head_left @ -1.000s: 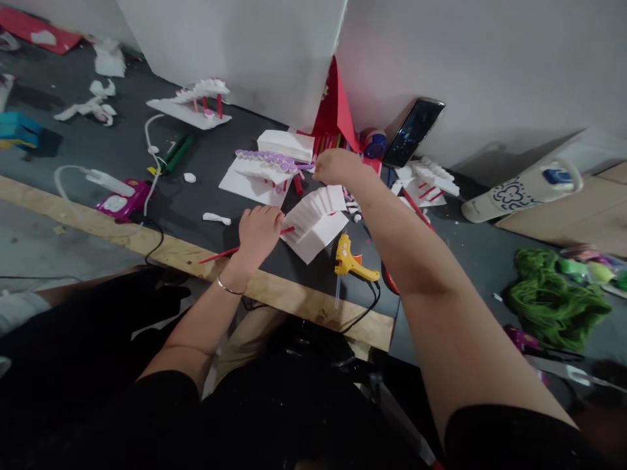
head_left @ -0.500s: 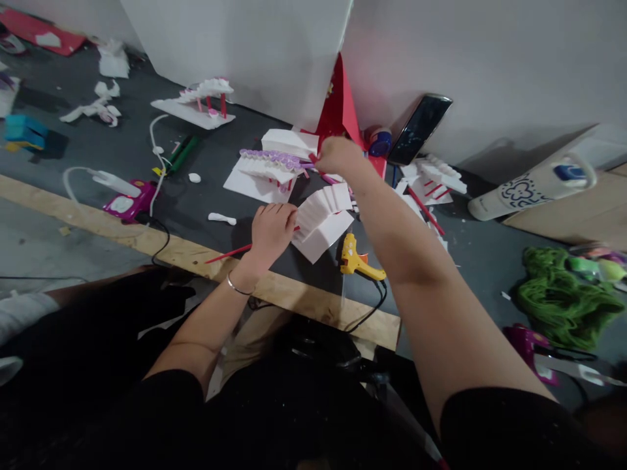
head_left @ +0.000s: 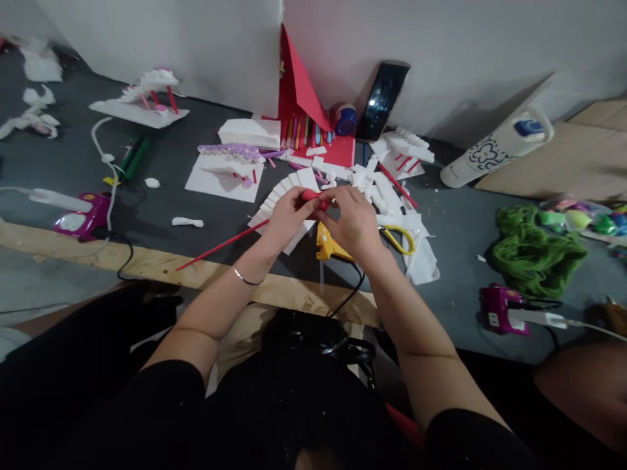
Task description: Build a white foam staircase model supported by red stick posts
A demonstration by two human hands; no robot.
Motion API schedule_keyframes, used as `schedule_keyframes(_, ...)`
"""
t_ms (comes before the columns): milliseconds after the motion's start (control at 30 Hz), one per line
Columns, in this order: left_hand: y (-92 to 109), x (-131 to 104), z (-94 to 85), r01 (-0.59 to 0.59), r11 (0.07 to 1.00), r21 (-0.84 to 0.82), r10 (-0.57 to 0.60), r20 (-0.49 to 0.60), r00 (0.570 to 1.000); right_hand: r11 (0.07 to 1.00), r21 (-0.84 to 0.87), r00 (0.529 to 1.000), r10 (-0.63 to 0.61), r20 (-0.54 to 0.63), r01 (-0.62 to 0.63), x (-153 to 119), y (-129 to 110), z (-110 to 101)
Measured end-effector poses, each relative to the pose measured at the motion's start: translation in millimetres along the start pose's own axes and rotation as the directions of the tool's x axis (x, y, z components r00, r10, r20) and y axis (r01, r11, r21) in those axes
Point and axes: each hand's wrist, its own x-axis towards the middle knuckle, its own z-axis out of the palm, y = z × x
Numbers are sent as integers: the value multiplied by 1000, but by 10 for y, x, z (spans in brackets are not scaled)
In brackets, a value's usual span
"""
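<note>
Both hands meet over the middle of the dark table. A small red piece (head_left: 311,195) is pinched between the fingertips of my left hand (head_left: 290,214) and my right hand (head_left: 353,220). Under and behind my left hand sits a fan-like white stair model (head_left: 292,185), partly covered. A long thin red stick (head_left: 220,246) slants from beside my left hand to the table's front edge. Just below my right hand lies a yellow glue gun (head_left: 328,245). Yellow-handled scissors (head_left: 404,240) rest at its right, beside white scraps (head_left: 422,261).
White models with purple steps (head_left: 225,176) and red posts (head_left: 147,98) stand at the left. A phone (head_left: 383,101) leans on the wall. Further right are a white bottle (head_left: 494,153), green yarn (head_left: 533,251) and a magenta power block (head_left: 497,310). Another magenta block (head_left: 85,215) lies left.
My right hand has come back from the red folder to my left hand, which now helps hold the red piece. The view has shifted right, and the scissors now show.
</note>
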Motion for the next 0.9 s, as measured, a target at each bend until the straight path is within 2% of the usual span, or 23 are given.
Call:
schedule_keyframes(67, -39, -53, 16, -6, 1000, -21, 6, 9, 1000, 999, 52, 999, 17, -31, -15, -106, 46, -1)
schedule_keyframes(300, -114, -155, 125, 78, 991, -112, -72, 58, 996, 999, 47, 991, 32, -128, -26, -356, 115, 15)
schedule_keyframes(367, -139, -142, 136, 72, 993, -91, -67, 58, 996, 993, 120, 985, 25, -170, -4, -383, 157, 8)
schedule_keyframes(433, -152, -119, 139, 53, 997, -58, -49, 70, 996, 962, 272, 976, 91, -199, -34, -396, 225, -8)
schedule_keyframes(533, -136, -82, 163, 23, 999, 29, -26, 101, 995, 849, 490, 961, 267, -78, -196, -398, 324, -41)
schedule_keyframes(600, -115, -58, 208, 18, 993, 118, -31, 111, 993, 817, 511, 953, 304, 9, -266, -391, 353, -57)
schedule_keyframes(633, -108, -47, 238, 23, 988, 156, -40, 106, 994, 827, 495, 953, 301, 13, -268, -387, 354, -62)
schedule_keyframes(767, -113, -8, 357, 182, 972, 146, -195, 86, 977, 869, 408, 944, 327, -49, -280, -370, 311, -58)
schedule_keyframes(833, -134, 3, 392, 272, 957, 101, -282, 104, 954, 863, 386, 929, 368, -36, -327, -368, 293, -52)
schedule_keyframes(900, -157, 7, 406, 304, 949, 79, -311, 115, 943, 851, 380, 916, 401, -23, -363, -370, 288, -48)
